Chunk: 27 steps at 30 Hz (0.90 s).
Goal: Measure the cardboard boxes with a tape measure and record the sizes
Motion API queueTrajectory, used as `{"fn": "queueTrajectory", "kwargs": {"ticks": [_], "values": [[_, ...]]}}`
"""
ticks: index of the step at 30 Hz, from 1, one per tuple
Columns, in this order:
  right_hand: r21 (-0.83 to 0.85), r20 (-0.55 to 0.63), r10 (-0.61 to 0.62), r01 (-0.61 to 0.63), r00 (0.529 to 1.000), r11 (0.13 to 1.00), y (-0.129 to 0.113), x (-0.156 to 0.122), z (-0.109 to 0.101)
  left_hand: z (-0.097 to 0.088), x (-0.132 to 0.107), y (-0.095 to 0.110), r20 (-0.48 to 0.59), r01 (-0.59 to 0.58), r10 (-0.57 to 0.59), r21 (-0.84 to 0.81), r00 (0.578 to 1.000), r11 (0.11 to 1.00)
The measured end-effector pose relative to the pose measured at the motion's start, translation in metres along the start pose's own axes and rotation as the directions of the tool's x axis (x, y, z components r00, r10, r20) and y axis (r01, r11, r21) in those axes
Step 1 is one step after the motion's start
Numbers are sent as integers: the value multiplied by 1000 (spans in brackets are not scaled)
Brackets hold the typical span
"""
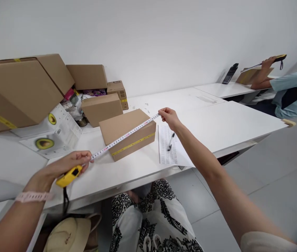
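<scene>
A brown cardboard box (127,127) with a yellow strip of tape along its side lies on the white table (211,131) before me. Stretched slantwise across the box is the white blade of a tape measure (71,176), whose yellow case hangs by my left hand (76,162). The left fingers are closed around the blade near the case. Beyond the box's right end, my right hand (169,118) pinches the far part of the blade. Right of the box, a printed sheet (167,154) bears a pen (171,141).
Several cardboard boxes (19,87) and white avocado-print boxes (51,140) are piled at the left. A cream cap (69,234) sits below the table edge. At the far right, a person in light blue (295,87) holds another tape measure (280,57) by a box.
</scene>
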State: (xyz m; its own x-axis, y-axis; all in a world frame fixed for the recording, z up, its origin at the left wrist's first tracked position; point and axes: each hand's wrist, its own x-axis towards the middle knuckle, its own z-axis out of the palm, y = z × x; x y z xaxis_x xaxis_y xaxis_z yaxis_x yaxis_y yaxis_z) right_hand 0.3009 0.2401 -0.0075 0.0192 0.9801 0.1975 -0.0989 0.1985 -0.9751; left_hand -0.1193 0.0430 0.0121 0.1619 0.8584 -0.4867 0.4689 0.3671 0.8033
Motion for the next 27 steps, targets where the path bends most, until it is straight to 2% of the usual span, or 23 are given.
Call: {"fn": "queueTrajectory", "kwargs": {"ticks": [2,4,9,13,16,23,27], "values": [[-50,-33,29,-31,999,998,10,12,18,-26,8,18,-15,25,-24,83,1000,996],[-91,-65,61,-67,996,994,20,21,30,-43,17,32,-18,28,-26,131,999,991],[-161,-77,69,-81,995,984,39,30,34,-59,26,44,-26,55,-51,188,998,981],[-213,-51,62,-72,997,974,45,25,34,-57,25,46,-16,74,-72,193,997,978],[-254,-11,45,-46,999,966,44,19,39,-49,28,52,15,38,-42,208,999,977],[-372,34,31,-16,999,928,37,14,42,-29,48,73,69,-53,36,254,997,966],[-442,23,32,-18,999,897,35,14,42,-30,61,79,102,-88,61,288,993,954]]}}
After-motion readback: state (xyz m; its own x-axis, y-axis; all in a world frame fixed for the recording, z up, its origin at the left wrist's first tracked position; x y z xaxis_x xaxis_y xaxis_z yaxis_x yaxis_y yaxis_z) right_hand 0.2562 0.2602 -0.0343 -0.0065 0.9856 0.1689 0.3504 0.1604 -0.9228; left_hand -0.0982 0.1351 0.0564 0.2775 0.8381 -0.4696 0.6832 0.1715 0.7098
